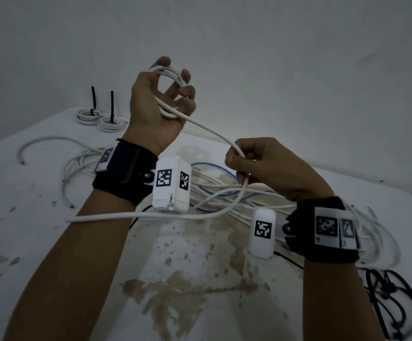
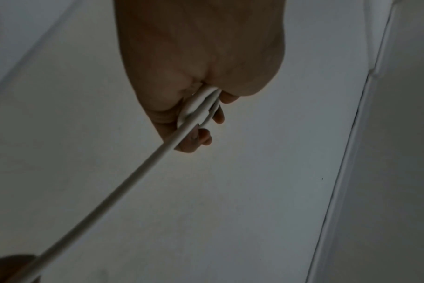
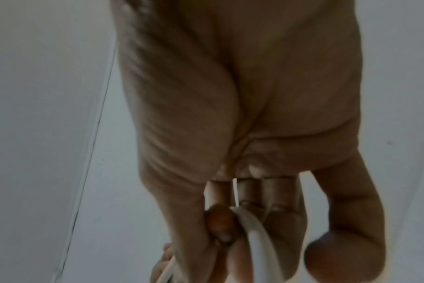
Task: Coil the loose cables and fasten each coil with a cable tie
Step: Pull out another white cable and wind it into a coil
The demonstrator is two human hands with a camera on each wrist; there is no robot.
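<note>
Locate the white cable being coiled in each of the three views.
Head: white cable runs from the raised left hand down to the right hand.
Left wrist: centre, leaving the fingers toward bottom left.
Right wrist: bottom centre, between the fingers.
Shared landmark: the white cable itself.

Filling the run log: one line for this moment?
left hand: holds white cable coil | right hand: feeds cable | tied coils: two

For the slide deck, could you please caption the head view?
Left hand holds a growing white cable coil while right hand feeds cable; two tied coils sit behind.
</note>
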